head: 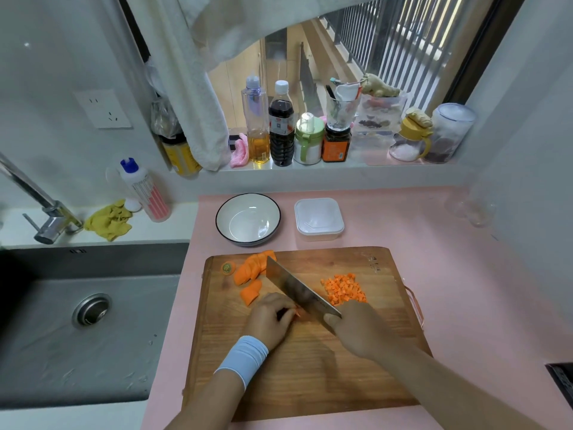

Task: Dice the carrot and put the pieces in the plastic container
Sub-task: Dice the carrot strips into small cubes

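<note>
Dicing stage, seen from above the worker's shoulders. A wooden cutting board (310, 367) lies on the pink counter (449, 274), just beside the sink (93, 321). The right hand (356, 330) is wrapped round the handle of a cleaver (297, 287), whose blade runs diagonally toward the board's far-left corner. The left hand (269, 318), fingers curled, holds a carrot strip (300, 312) against the flat of the blade (only a sliver of orange shows between knuckles and steel). The two hands sit close together, with the blade between them.

Finished dice (342, 288) are heaped right of the blade, toward the board's far-right part. Uncut carrot slabs (251, 268) sit at the far-left corner, a smaller chunk (250, 294) lies just nearer, and the trimmed stem end (227, 268) rests by the left edge. The plastic container (318, 218) stands off the board beyond its far edge, beside a dark-rimmed bowl (248, 218); no carrot is visible in it, and whether its lid is on cannot be told.

Judged stage: mid-dicing, roughly half the carrot done, no transfer begun. The next cut calls for short, even strokes, with the left fingertips tucked back from the edge as they feed the strip
</note>
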`<state>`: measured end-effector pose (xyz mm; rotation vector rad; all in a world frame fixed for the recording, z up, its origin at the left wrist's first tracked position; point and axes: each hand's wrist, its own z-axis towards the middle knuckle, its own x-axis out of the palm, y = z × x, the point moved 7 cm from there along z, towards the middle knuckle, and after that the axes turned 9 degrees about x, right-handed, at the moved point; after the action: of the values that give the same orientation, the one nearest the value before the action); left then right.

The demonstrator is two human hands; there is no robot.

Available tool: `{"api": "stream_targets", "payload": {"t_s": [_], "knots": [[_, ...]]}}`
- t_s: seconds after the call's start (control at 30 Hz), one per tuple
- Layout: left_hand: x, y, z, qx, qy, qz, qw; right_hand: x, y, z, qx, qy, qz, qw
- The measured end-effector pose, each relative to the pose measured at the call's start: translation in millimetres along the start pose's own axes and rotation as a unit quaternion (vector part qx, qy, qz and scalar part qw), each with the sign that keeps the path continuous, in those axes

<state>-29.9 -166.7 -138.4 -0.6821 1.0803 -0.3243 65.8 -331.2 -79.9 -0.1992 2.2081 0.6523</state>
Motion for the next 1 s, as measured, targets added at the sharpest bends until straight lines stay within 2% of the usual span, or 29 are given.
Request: {"api": "stream_targets", "payload": {"t_s": [0.07, 0.17, 0.23, 0.33, 0.4, 0.47, 0.5, 0.57, 0.63, 0.77, 0.87, 1.0], "knots": [[-21, 14, 2, -0.097, -0.053, -0.049, 0.993, -7, -1, -2, -0.014, -0.018, -0.007, 1.000], [-65, 26, 9, -0.196, -0.161, -0.109, 0.961, -15, -3, -3, -0.052, -0.079, -0.076, 0.993], [-91, 31, 19, -0.227, -0.166, -0.085, 0.956, -19, -3, -7, -0.095, -0.126, -0.139, 0.978], [-105, 43, 39, -0.226, -0.096, -0.049, 0.968, -21, -2, -12, -0.168, -0.166, -0.224, 0.946], [-85, 34, 50, -0.221, 0.047, -0.072, 0.971, -20, -2, -14, -0.197, -0.187, -0.267, 0.925], [-53, 17, 50, -0.206, 0.218, -0.078, 0.951, -17, -3, -14, -0.219, -0.205, -0.313, 0.901], [-40, 8, 48, -0.202, 0.279, -0.082, 0.935, -17, -3, -14, -0.226, -0.215, -0.330, 0.891], [-20, 2, 45, -0.194, 0.345, -0.094, 0.913, -16, -3, -12, -0.238, -0.234, -0.340, 0.879], [-7, 1, 42, -0.190, 0.360, -0.104, 0.908, -16, -1, -13, -0.247, -0.240, -0.342, 0.874], [5, 0, 45, -0.184, 0.323, -0.132, 0.919, -20, 4, -14, -0.248, -0.258, -0.336, 0.871], [3, 8, 50, -0.185, 0.320, -0.100, 0.924, -20, 4, -13, -0.247, -0.257, -0.332, 0.873], [-6, 26, 51, -0.214, 0.299, -0.078, 0.927, -25, 1, -11, -0.233, -0.217, -0.292, 0.902]]}}
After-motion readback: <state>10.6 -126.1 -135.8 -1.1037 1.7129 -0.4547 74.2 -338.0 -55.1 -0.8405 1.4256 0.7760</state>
